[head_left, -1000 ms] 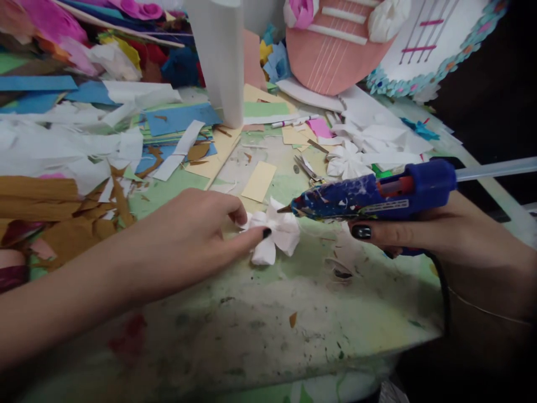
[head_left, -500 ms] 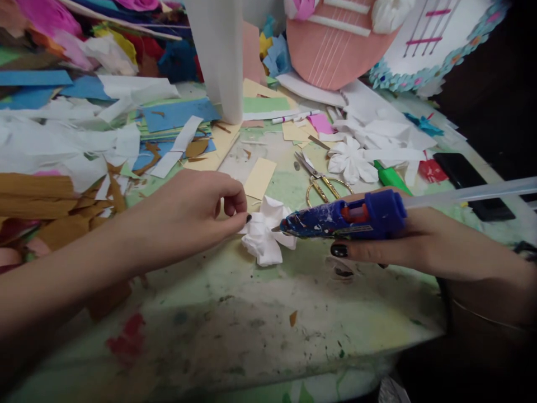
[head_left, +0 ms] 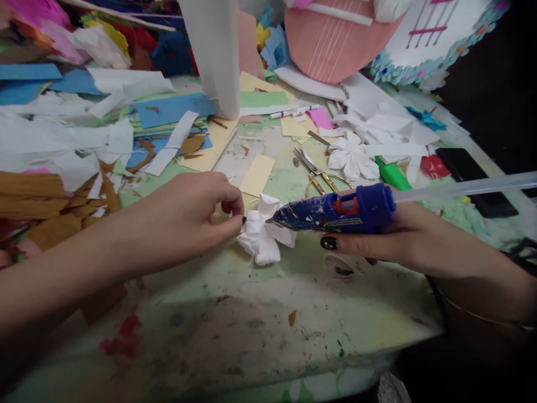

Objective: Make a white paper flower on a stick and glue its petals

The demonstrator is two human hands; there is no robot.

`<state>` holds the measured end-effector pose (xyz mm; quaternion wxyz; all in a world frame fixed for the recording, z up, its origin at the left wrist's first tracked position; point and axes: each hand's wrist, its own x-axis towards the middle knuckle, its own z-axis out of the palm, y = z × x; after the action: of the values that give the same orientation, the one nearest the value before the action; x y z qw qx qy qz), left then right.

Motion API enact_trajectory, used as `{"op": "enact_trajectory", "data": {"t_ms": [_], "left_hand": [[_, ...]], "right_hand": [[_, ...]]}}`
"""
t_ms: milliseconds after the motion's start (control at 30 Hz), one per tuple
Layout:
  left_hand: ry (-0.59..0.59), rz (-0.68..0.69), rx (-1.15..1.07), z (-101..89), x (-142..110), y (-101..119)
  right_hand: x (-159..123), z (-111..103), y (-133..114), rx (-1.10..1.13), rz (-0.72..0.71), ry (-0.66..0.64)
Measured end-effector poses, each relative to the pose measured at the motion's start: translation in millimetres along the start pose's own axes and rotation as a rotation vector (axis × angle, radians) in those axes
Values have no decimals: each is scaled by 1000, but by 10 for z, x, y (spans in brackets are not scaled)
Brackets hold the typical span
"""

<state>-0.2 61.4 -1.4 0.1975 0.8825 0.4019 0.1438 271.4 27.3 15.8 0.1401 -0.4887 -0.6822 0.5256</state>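
A small white paper flower point(head_left: 265, 236) lies on the stained green table point(head_left: 260, 319). My left hand point(head_left: 191, 215) pinches its left edge with curled fingers. My right hand point(head_left: 390, 240) grips a blue glue gun point(head_left: 335, 212) speckled with dried glue. The gun's nozzle touches the middle of the flower. A clear glue stick point(head_left: 465, 187) juts from the back of the gun toward the right.
Gold-handled scissors point(head_left: 321, 176) and a finished white paper flower point(head_left: 352, 157) lie behind the gun. Coloured paper scraps point(head_left: 84, 129) pile up at the left. A white column point(head_left: 213, 56), a pink card guitar shape point(head_left: 335, 39), a green marker point(head_left: 390, 174) and a black phone point(head_left: 476, 179) stand further back.
The glue gun has moved left and down, its nozzle now on the flower's middle. My left fingers have pulled back from lying across the flower to pinching its left edge.
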Motion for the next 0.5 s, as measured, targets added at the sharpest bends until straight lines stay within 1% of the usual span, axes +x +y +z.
{"op": "enact_trajectory", "data": {"t_ms": [67, 233, 500], "left_hand": [[-15, -12, -1, 10, -5, -3], [-22, -3, -12, 26, 1, 4], [-16, 16, -13, 64, -8, -4]], "right_hand": [[4, 9, 2, 3, -7, 0], [20, 21, -22, 7, 5, -57], [26, 18, -8, -30, 18, -59]]}}
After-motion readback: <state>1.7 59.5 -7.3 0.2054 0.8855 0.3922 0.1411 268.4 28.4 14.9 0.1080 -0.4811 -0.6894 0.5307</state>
